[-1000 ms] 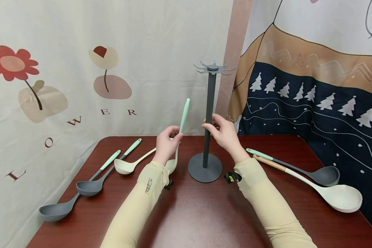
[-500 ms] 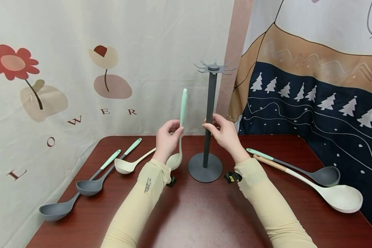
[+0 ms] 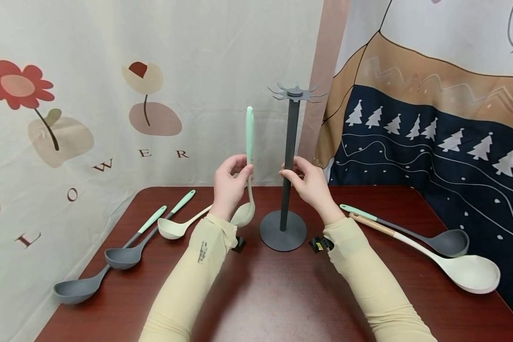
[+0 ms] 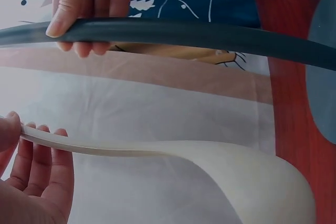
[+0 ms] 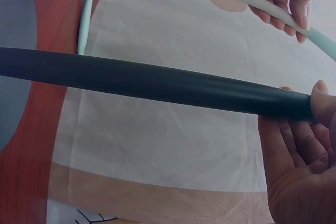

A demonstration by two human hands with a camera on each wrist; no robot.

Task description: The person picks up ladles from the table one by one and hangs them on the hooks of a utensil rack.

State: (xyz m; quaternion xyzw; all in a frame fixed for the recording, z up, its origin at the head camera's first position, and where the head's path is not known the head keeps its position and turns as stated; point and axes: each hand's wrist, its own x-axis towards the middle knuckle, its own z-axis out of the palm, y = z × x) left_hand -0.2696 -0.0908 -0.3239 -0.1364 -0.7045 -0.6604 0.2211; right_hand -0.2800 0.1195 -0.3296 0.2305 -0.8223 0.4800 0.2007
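My left hand (image 3: 231,184) pinches a cream ladle with a mint-green handle (image 3: 250,130) just below the green part. The ladle stands nearly upright in the air, and its bowl (image 3: 244,213) hangs at the bottom, partly behind my wrist. My right hand (image 3: 309,185) grips the dark grey post (image 3: 290,137) of a utensil stand between thumb and fingers. Several hooks ring the stand's top (image 3: 295,92); its round base (image 3: 283,237) rests on the table. In the left wrist view, the ladle's cream bowl (image 4: 262,177) is apart from the post (image 4: 184,30).
On the left of the table (image 3: 282,294) lie two grey ladles (image 3: 124,259) (image 3: 79,290) with mint handles and a cream ladle (image 3: 173,229). At the right are a grey ladle (image 3: 451,242) and a large white spoon with a wooden-look handle (image 3: 472,273). A curtain (image 3: 213,71) hangs behind.
My left hand has raised the cream ladle, and its handle has swung from leaning right to almost vertical. My right hand has stayed on the post.
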